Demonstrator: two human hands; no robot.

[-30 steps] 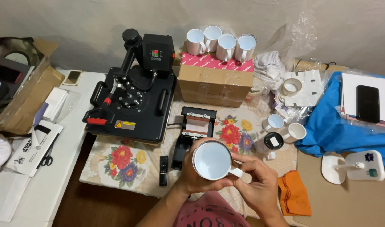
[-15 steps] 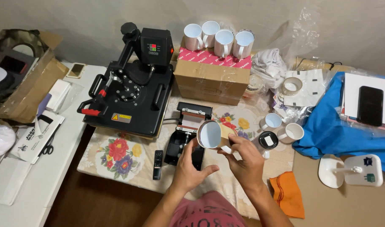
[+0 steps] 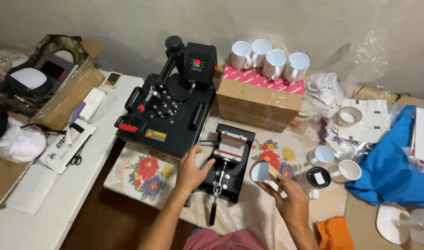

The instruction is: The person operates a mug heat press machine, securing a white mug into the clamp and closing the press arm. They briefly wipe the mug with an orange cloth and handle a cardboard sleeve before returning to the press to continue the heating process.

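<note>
my right hand [image 3: 291, 200] wrapped round the white mug [image 3: 260, 171] — mouth facing me | mug press [image 3: 227, 163] just left of it | left hand [image 3: 192, 170] spread flat on the press — nearer

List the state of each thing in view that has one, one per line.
Mug: held sideways in right hand, mouth toward camera.
Mug press: flat on cloth, left hand resting on its edge.
Flat heat press: display lit.
Four mugs on box: lying tilted, mouths forward.
Two mugs on cloth: upright, empty.

Home mug-printing workshop: heat press [image 3: 168, 113], blank mugs [image 3: 270, 60].
</note>
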